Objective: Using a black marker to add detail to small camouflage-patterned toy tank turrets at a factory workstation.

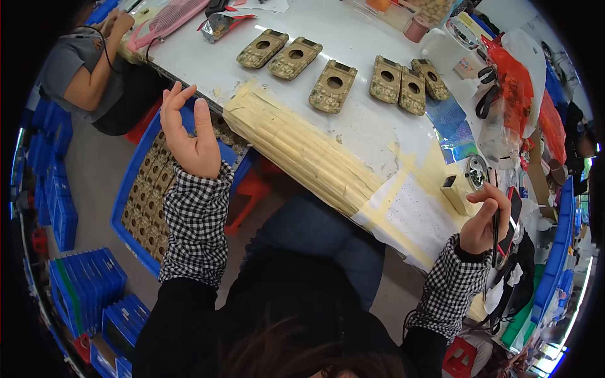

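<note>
My left hand (191, 135) is raised, palm up with fingers spread, holding nothing. Below and beside it is a blue tray (123, 189) packed with camouflage toy tank hulls (151, 169), each with a round hole. At the table's right side, my right hand (484, 220) is closed around a thin dark pen-like tool (496, 217), whose tip I cannot make out. A tape-wrapped block (456, 194) and an open-topped metal can (476, 169) stand just beyond those fingers. Several more tank hulls, such as one in the middle (333, 86), lie across the white table (372, 135).
Taped yellow padding (296, 151) runs along the table's near edge, beside a speckled paper sheet (413, 205). A white mug (444, 50) and red plastic bags (513, 88) crowd the right. Another person (88, 75) sits at the far left. Blue crates (88, 286) are stacked on the floor.
</note>
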